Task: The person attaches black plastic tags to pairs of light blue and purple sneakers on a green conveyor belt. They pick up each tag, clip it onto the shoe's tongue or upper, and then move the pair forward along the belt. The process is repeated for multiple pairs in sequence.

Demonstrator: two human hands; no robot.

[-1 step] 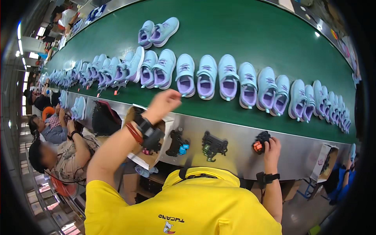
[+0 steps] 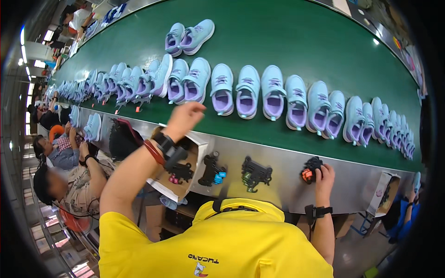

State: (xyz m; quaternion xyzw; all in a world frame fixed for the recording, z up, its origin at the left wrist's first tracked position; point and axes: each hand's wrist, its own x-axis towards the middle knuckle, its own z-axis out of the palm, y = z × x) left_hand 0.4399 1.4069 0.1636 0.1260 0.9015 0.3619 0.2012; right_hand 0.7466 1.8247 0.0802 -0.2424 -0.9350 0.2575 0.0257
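Two bare hands are apart over the near side of the worktop [image 2: 324, 28]. The right hand [image 2: 325, 177] has its fingers against the right side of a black plastic bundle [image 2: 314, 163] with orange tags, which lies on the steel ledge [image 2: 287, 185]; whether that grip is clamped on a piece, I cannot tell. The left hand [image 2: 183, 120] hangs over the front edge, its fingers curled inward; whether its grip holds anything, I cannot tell. Just beyond its fingertips stands a pair of pale blue shoes [image 2: 196, 79] with lilac linings, part of a long row along the green surface. Another pair [image 2: 199, 36] sits farther back, behind the row.

Between the hands, on the ledge, lie a black bundle with blue tags [image 2: 211, 164] and a black bundle with green tags [image 2: 257, 172]. Below the left wrist, an open box [image 2: 200, 155] holds more black pieces with pink tags. Another open box [image 2: 378, 199] is at the right. Farther left sits a co-worker [image 2: 83, 190] in a patterned top.
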